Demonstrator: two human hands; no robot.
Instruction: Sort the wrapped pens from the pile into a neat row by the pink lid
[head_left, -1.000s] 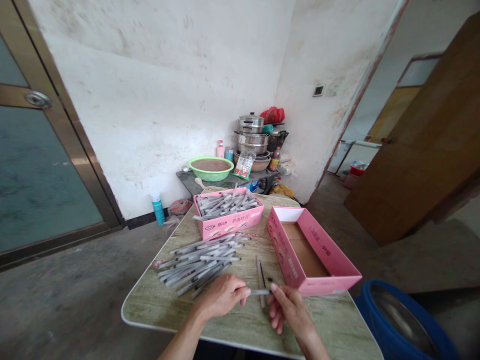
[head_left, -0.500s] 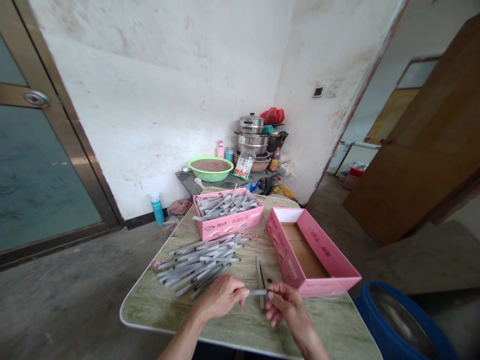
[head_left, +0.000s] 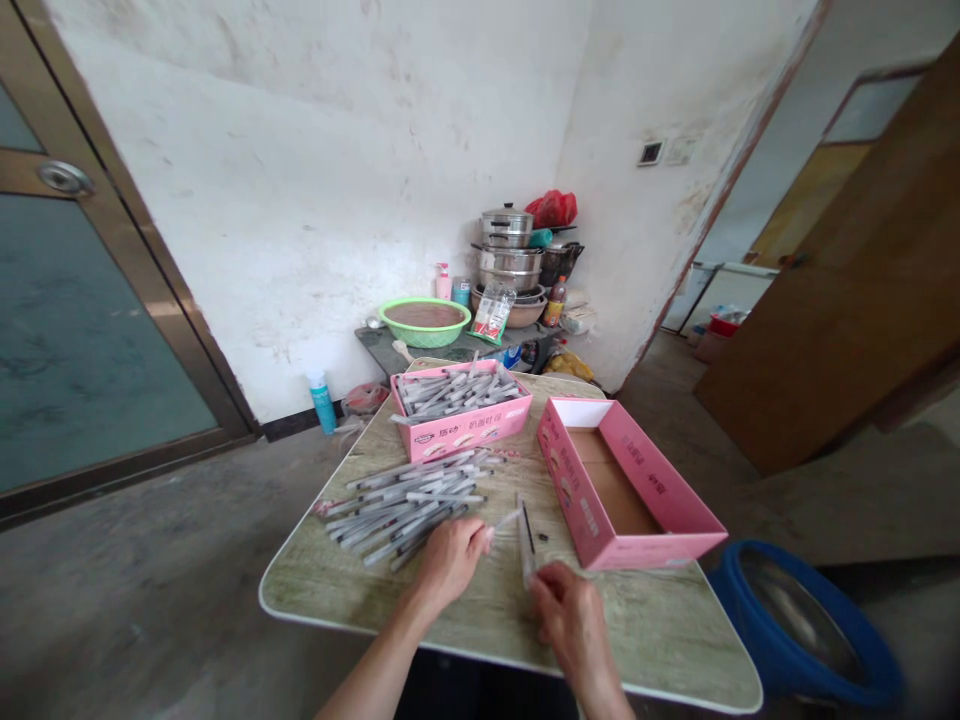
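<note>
My left hand (head_left: 454, 552) is closed around one end of a translucent pen barrel (head_left: 508, 519), which points up to the right. My right hand (head_left: 564, 598) is closed by the lower end of a pale pen barrel (head_left: 524, 550) on the table. Its fingertips are blurred, and whatever they hold is hidden. A thin black refill (head_left: 528, 522) lies along that barrel, with a small black piece (head_left: 542, 537) to its right. Beyond my left hand is a loose pile of frosted pens (head_left: 405, 505) with dark ends.
A pink box (head_left: 480, 428) full of similar pens stands behind the pile. Another pink box (head_left: 589, 505), its brown bottom showing, is on the right of the wood-patterned table (head_left: 337, 607). A blue drum (head_left: 814, 630) stands at right; a green basin (head_left: 425, 335) and pots (head_left: 510, 265) sit beyond.
My right hand has come off the barrel that both hands held and moved down towards me. My left hand keeps the barrel, now tilted upward. The view has shifted slightly.
</note>
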